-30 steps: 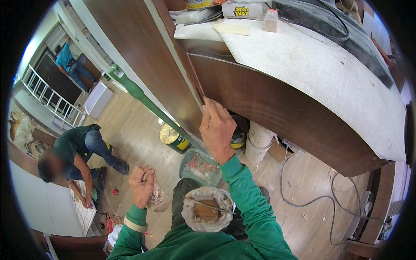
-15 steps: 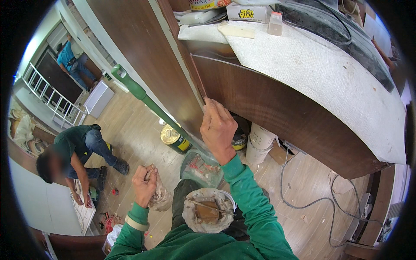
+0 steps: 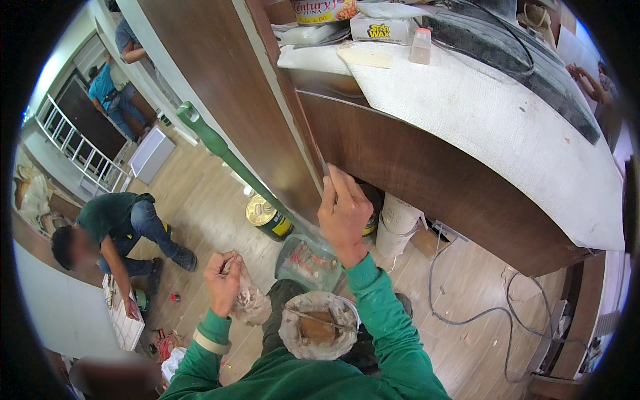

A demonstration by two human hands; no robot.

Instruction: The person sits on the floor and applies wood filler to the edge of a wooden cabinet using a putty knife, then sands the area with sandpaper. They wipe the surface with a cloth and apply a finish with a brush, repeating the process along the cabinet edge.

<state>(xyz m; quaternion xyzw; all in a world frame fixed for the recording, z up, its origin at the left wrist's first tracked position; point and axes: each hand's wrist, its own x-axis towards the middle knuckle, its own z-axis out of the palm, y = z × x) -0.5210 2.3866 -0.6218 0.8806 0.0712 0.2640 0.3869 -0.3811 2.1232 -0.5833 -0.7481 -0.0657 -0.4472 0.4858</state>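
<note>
My right hand [image 3: 347, 217] is closed, with fingers pinched around a thin grey flat tool [image 3: 325, 168] mostly hidden by them. Its tip meets the corner seam where the tall brown wood panel [image 3: 247, 100] joins the curved brown counter front [image 3: 413, 167]. Lower left, my left hand [image 3: 223, 280] is closed on the gathered neck of a clear plastic bag [image 3: 252, 300] holding a pale pinkish-brown mass. Between my forearms sits a round, putty-smeared container [image 3: 319, 337] with a stick across its top and something brown inside.
A green pole [image 3: 233, 160] leans by the panel above a translucent bin [image 3: 303, 267]. Nearby are a yellow-and-black can [image 3: 267, 217] and white buckets [image 3: 393, 237]. A grey cable [image 3: 460, 322] loops over the floor. A person [image 3: 127, 240] crouches at left; another [image 3: 113, 97] works farther back.
My right hand has slid slightly down along the seam. The crouching person has reached lower over a white board. Another person's arm shows at upper left, and a blurred dark shape at lower left.
</note>
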